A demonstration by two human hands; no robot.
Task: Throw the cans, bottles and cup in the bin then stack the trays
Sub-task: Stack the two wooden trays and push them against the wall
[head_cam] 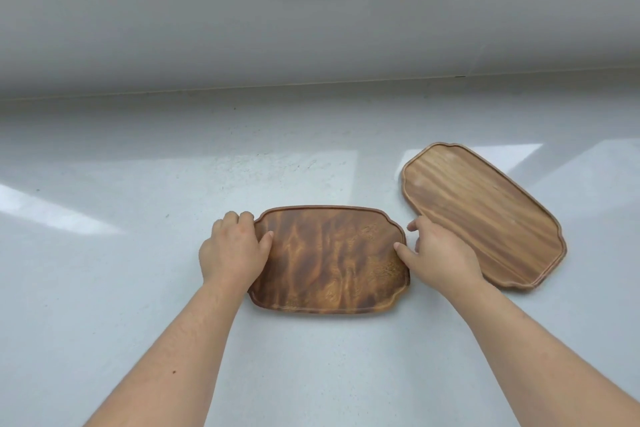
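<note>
Gripping dark tray: left hand, right hand

The table lies bare to the left, front and back of the dark tray, open up to the wall. To the right, the light tray lies at a slant, just beside the dark tray. The right hand fills the narrow gap between them; the left hand covers the dark tray's left edge.
</note>
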